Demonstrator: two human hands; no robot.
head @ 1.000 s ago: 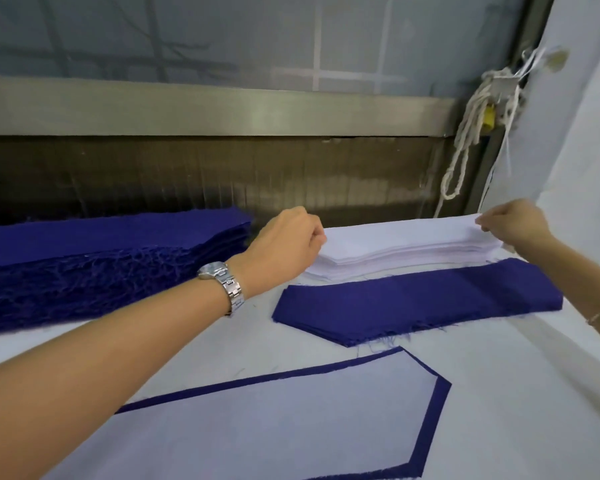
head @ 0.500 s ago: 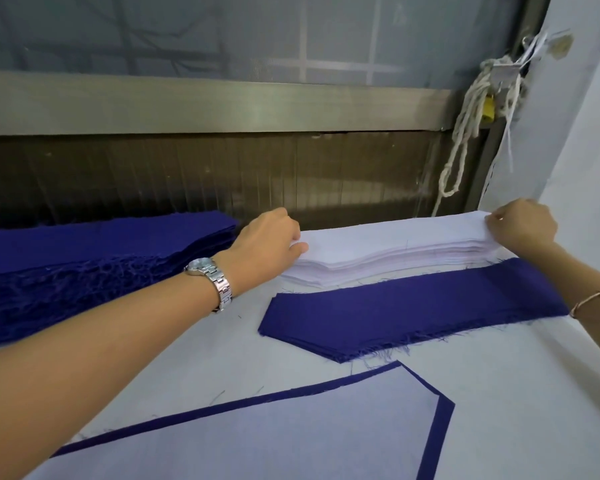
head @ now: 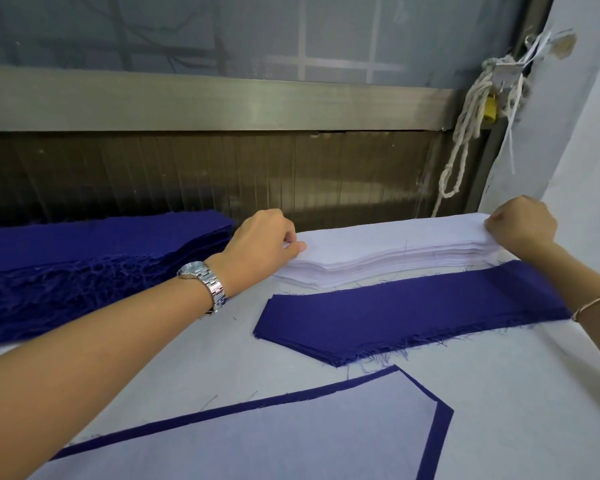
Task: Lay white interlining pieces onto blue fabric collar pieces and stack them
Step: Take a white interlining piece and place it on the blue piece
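Nearest, a white piece (head: 257,441) is lying on a blue piece (head: 438,434) on the table (head: 499,393). Behind it, a blue stack (head: 413,313) is waiting. Past that, the left hand (head: 264,244) and right hand (head: 523,230) are pinching the ends of the top sheet on the white stack (head: 395,251), fingers (head: 297,247) curled tight. The sheet is likely being picked up. Next it needs lifting flat onto the blue stack, and nothing is blocking that. A big blue pile (head: 84,265) is sitting left, and a rope (head: 465,133) is hanging behind.

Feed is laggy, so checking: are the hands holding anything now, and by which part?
Both pinch the top of the white stack: left hand at its left end, right hand at its right end. Sheet count cannot be told.
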